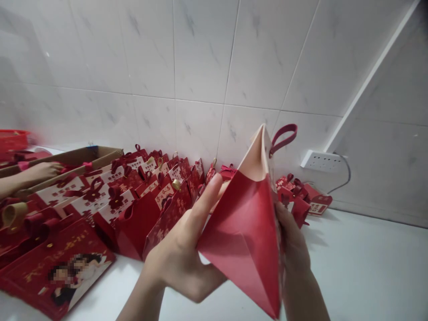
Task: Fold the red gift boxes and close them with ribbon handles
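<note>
A red paper gift box with a pale inner lining is held up before me, tilted, its narrow folded side facing me. At its peaked top sticks out a dark red strap loop. My left hand grips it from the left, thumb up along the side and fingers partly hidden beneath and behind. On the right face presses my right hand, its fingertips partly hidden by the box. Close by on the left stand rows of similar red gift boxes, many with strap loops and printed cards.
Another person's hand reaches over a cardboard carton at the left. A red basket is at the far left. More small red boxes lie by the wall near a white power strip. Everything stands on a white table.
</note>
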`<state>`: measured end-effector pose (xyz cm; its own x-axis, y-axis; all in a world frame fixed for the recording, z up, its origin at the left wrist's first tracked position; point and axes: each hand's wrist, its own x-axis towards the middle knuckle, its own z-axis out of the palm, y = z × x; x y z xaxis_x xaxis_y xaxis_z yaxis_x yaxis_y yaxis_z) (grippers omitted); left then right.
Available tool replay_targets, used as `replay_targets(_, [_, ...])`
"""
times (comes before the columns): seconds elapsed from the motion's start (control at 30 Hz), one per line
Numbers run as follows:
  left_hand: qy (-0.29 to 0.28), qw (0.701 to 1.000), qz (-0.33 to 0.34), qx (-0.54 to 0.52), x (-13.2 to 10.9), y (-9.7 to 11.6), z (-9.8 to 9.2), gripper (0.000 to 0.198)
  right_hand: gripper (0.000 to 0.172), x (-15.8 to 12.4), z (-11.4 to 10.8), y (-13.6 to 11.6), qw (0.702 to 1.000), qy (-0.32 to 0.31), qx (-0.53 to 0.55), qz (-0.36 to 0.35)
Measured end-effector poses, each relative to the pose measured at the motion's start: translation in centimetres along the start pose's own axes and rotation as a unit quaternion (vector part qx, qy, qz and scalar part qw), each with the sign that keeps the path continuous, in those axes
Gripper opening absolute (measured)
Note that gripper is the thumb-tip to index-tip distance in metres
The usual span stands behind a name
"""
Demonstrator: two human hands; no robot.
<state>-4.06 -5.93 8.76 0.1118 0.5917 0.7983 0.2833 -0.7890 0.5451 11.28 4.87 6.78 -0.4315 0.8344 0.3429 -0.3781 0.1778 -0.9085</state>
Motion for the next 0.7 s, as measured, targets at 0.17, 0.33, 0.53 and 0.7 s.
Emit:
replay_targets(0.17, [0.015,0.980,-0.151,-0.127,0.1,-0.1,0.0,0.093,0.049,-1.5,-0.5,-2.5,0.995,0.093,-0.034,-0.022])
replay_targets(0.33, [0.174,0.954,-0.212,-0.122,1.1,-1.5,0.3,0.056,0.055,-2.9,-0.9,-4.3,0.975,0.035,-0.219,0.026])
replay_targets(0.53, [0.207,0.939,-0.274,-0.030,1.5,-1.0,-0.4,0.023,0.052,-3.0,-2.5,-3.9,0.906,-0.055,-0.420,-0.005])
replay_targets(0.7, [0.234,0.927,-0.291,0.028,1.7,-0.8,-0.4,0.025,0.052,-3.0,-2.7,-3.6,0.919,-0.078,-0.385,0.038])
